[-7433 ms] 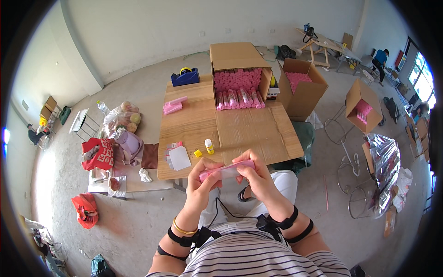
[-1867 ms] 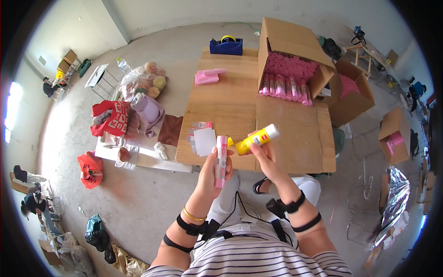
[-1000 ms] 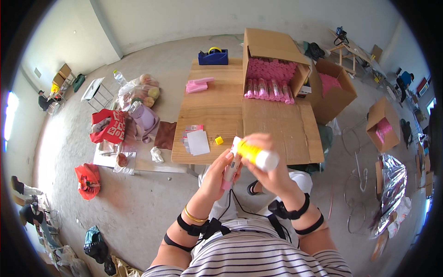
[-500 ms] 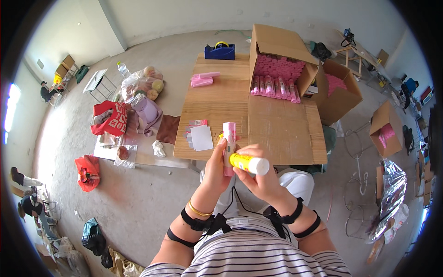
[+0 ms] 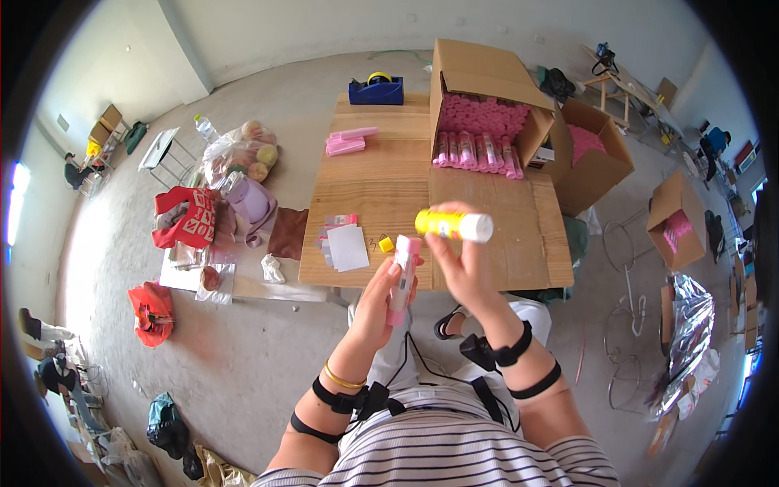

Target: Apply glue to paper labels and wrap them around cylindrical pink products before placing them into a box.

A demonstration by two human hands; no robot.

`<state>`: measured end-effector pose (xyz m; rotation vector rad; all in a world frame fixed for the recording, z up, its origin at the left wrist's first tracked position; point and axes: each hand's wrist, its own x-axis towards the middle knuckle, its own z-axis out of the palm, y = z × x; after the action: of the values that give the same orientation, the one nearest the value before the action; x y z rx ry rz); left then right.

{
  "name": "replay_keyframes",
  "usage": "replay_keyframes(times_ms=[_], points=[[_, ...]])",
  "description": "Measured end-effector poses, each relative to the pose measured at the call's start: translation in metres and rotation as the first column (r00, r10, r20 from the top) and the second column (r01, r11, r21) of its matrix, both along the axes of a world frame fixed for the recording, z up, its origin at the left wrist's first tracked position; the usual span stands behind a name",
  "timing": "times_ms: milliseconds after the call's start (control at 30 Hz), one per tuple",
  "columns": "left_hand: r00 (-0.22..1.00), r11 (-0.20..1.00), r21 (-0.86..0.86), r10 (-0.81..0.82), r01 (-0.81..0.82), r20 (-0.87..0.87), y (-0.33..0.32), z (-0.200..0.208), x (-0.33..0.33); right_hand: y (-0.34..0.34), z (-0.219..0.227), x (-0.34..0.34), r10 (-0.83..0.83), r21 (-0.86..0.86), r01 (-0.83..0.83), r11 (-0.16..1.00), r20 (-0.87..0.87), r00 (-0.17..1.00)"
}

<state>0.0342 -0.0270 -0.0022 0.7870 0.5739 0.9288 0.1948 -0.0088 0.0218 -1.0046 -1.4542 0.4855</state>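
On our light-brown wooden table (image 5: 365, 187), a white rectangular card (image 5: 349, 248) lies near the left edge. Our left hand (image 5: 376, 307) grasps a pink-and-clear cylindrical tube (image 5: 400, 284) by the near edge; past an open gap, our right hand (image 5: 466, 273) grips a yellow-and-white glue stick (image 5: 453, 226) over flat brown cardboard (image 5: 523, 231).

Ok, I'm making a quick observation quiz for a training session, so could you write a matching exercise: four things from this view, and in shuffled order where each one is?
Column one
1. Yellow-and-white glue stick
2. Pink tube
3. Blue tape dispenser
4. Yellow cap

Column two
A. At the far edge of the wooden table
B. In the left hand
C. Just right of the white card
D. In the right hand

Pairs: 1-D, 2-B, 3-A, 4-C
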Motion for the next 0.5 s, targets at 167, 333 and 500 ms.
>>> replay_keyframes(times_ms=[167, 333, 500], points=[[0.989, 0.998, -0.047, -0.04, 0.047, 0.14, 0.004, -0.004, -0.003, 0.046, -0.077, 0.027, -0.122, -0.24, 0.114, 0.964, -0.017, 0.992], [0.963, 0.975, -0.193, -0.053, 0.106, 0.263, 0.016, -0.014, -0.002, 0.059, -0.177, 0.032, -0.089, -0.464, 0.177, 0.868, 0.204, 0.975], [0.961, 0.957, -0.28, 0.002, 0.078, 0.275, 0.023, -0.015, -0.004, 0.069, -0.203, 0.012, -0.092, -0.492, 0.252, 0.834, 0.326, 0.941]])
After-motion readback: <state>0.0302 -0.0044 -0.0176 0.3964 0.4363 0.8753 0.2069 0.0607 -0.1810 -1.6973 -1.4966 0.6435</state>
